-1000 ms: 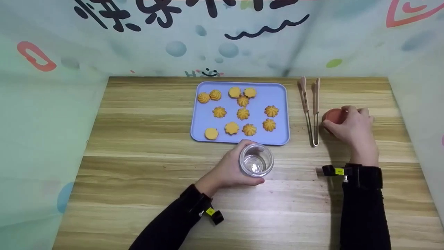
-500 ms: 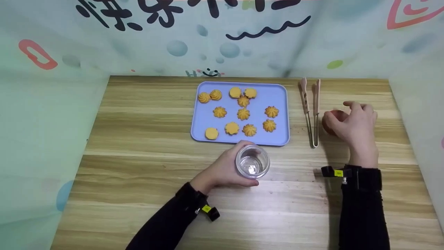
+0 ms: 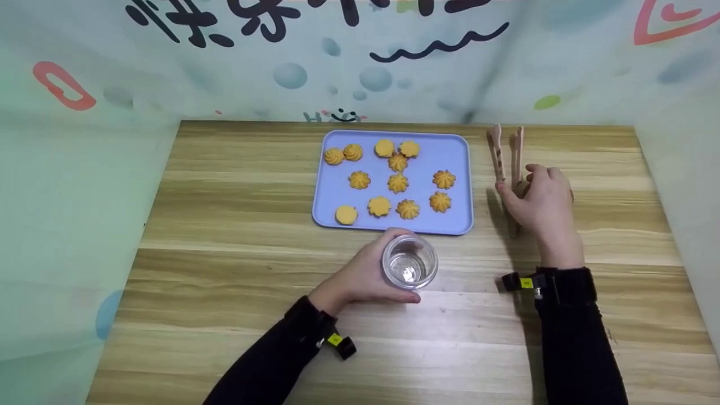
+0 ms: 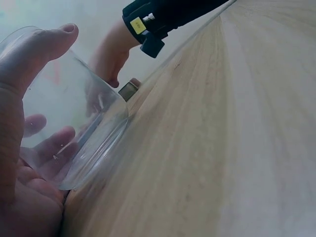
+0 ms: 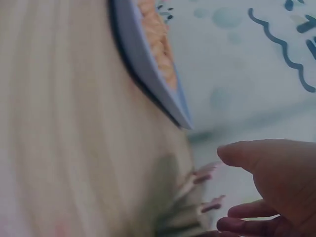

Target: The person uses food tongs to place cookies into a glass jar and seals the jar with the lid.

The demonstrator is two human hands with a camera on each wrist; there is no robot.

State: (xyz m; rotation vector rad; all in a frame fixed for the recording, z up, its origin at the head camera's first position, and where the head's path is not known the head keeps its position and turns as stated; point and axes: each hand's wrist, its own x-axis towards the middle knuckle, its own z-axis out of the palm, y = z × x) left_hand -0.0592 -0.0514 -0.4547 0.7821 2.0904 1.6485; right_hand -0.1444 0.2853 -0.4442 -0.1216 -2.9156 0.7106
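Note:
A clear glass jar [image 3: 409, 263] stands mouth up in the grip of my left hand [image 3: 368, 273], fingers and thumb curved around its side. Through its wall the fingertips show in the left wrist view, where the jar [image 4: 74, 108] looks tilted. My right hand [image 3: 543, 205] is over the lower part of the pink-handled tongs [image 3: 499, 154], which it partly hides. Thumb and fingers are apart in the right wrist view, and the tong handles [image 5: 212, 203] show beside the hand [image 5: 281, 182]. The reddish-brown round lid is hidden behind the right hand.
Just beyond the jar lies a lilac tray [image 3: 374, 222] with several golden cookies [image 3: 397, 183] spread over it. Both rest on a wood-grain table [image 3: 236, 225]. A printed curtain [image 3: 236, 79] borders the table at the back and sides.
My right hand has come off the reddish-brown lid and moved left over the tongs. The jar, still in my left hand, shifted slightly left, then stayed put.

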